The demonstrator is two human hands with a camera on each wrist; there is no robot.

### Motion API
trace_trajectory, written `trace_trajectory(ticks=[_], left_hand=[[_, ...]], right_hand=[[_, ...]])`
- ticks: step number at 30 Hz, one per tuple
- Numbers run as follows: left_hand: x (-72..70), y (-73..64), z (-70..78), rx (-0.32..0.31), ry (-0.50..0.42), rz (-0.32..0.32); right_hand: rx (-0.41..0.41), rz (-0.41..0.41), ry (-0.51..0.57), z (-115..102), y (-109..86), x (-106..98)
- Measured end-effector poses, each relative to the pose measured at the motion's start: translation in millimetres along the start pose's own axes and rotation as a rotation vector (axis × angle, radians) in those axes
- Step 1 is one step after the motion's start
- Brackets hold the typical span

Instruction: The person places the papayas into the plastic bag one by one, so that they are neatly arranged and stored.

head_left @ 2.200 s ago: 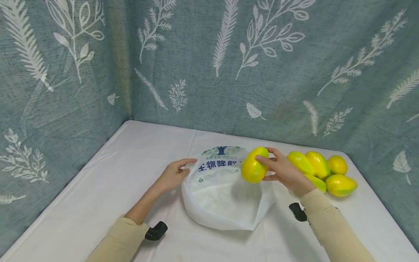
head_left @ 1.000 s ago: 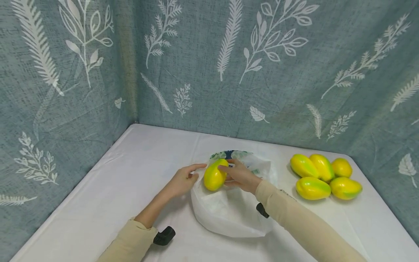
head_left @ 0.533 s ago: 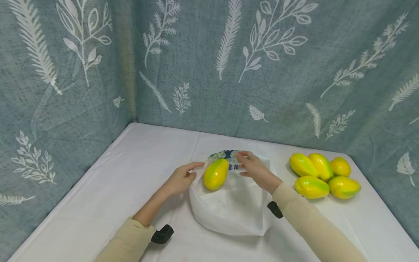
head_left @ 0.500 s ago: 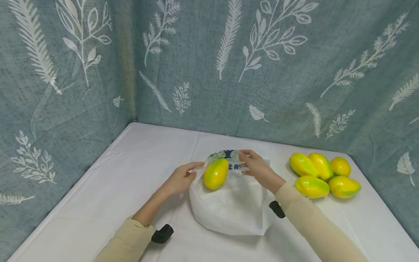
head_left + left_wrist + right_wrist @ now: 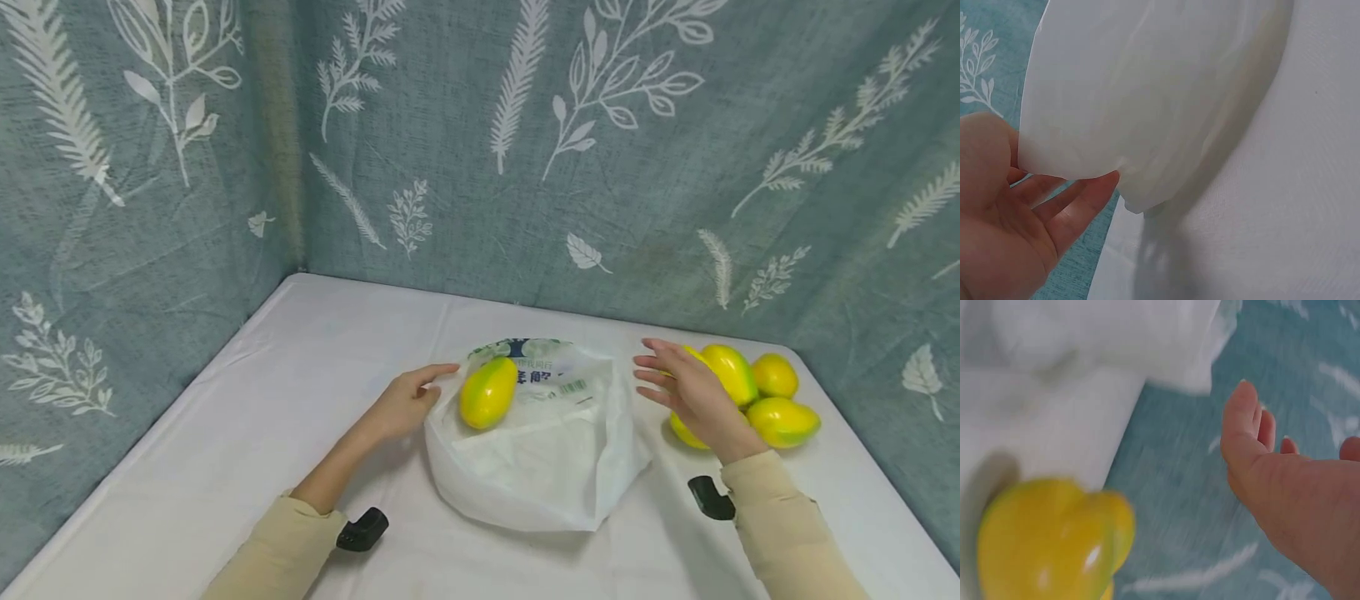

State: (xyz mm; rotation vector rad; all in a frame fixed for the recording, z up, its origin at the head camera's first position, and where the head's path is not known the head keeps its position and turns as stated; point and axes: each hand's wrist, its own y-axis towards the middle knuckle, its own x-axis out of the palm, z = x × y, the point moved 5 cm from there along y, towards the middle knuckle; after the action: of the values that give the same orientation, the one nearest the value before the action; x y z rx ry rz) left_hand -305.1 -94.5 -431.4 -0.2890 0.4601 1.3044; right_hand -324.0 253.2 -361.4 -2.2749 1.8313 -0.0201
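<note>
A white plastic bag (image 5: 525,467) with blue and green print lies with its mouth spread wide on the table. My left hand (image 5: 405,404) pinches its left rim; in the left wrist view the bag's edge (image 5: 1085,150) lies between thumb and fingers. Inside the mouth, at the left, rests a yellow-green mango (image 5: 489,393). My right hand (image 5: 693,392) is over the pile of mangoes (image 5: 782,422) right of the bag, fingers extended and holding nothing. It partly hides two of them. In the right wrist view, mangoes (image 5: 1041,544) show below the hand, apart from it.
A white cloth covers the table (image 5: 330,333). Blue-green curtains (image 5: 450,167) with white leaf prints rise behind the table and along its left and right sides. Each wrist carries a black camera mount (image 5: 363,530).
My right hand carried a mango to the bag's left side, let go of it there, then moved right over the pile. The left hand stays at the bag's rim.
</note>
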Motion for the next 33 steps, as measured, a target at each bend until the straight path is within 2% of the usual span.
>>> trace_trajectory(ticks=[3,9,15,18,22,25,28,33], left_hand=[[-1.0,-0.4,0.2,0.009,-0.004,-0.002],[-3.7,-2.3,-0.4,0.012,-0.02,-0.009],[-4.8,-2.3,0.0,0.015,-0.033,-0.015],[-4.0,-2.0,0.4,0.022,-0.032,-0.019],[-4.7,-1.6,1.9,0.03,-0.024,-0.018],[-5.6,-2.0,2.3,0.025,-0.023,-0.012],[-4.8,-2.5,3.5,0.024,-0.028,-0.016],[-3.3,-2.9,4.2,0.028,-0.027,-0.014]], right_hand=[[0.004,0.033,0.046,6.7,-7.7,-23.4],[0.052,0.129,0.046,22.7,-24.0,-66.4],[0.111,0.225,0.187,46.4,-42.9,-101.3],[0.161,0.29,0.209,62.3,-53.1,-115.1],[0.253,0.377,0.242,82.6,-61.1,-128.4],[0.303,0.403,0.304,94.5,-62.7,-133.7],[0.336,0.4,0.377,102.6,-62.2,-134.7],[0.351,0.381,0.395,107.6,-58.0,-127.7]])
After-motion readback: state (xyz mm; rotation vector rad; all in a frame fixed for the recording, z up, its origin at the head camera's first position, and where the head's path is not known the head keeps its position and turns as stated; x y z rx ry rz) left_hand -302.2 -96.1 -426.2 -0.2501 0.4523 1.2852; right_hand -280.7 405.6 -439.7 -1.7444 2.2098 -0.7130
